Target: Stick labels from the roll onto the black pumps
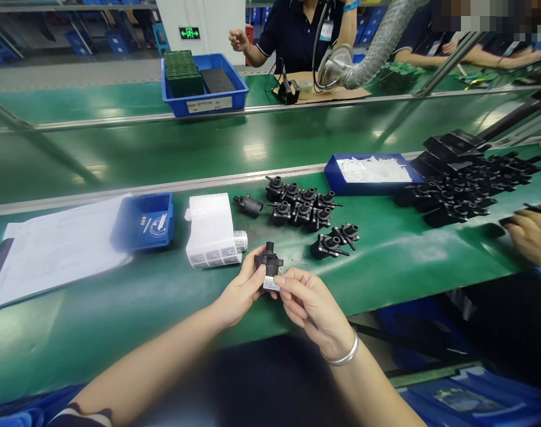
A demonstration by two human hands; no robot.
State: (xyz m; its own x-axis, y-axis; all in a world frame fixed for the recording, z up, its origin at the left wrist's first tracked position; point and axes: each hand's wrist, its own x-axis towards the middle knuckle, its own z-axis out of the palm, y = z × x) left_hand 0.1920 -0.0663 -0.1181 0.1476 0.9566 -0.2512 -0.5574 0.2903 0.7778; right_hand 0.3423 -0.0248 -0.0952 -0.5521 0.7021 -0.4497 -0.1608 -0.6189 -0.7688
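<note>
My left hand point(243, 293) is closed around a small black pump point(267, 261), held upright by its body with the spout on top. A white printed label point(271, 283) lies against the pump's side. With thumb and forefinger, my right hand point(312, 302) pinches the label's right edge; its other fingers are curled below. Just beyond my hands, a roll of labels point(212, 225) lies partly unrolled on the green bench. Several more black pumps point(302, 210) stand in a group behind, one pump point(249, 204) lies on its side, and two pumps point(330, 244) stand nearer.
A blue tray point(170, 219) and white sheet point(66, 243) lie at left. At right stand a blue box point(363, 188) of white scraps and many stacked black pumps point(457, 196), near a co-worker's hand point(532, 234). Another person sits across the conveyor by a blue bin point(239, 98).
</note>
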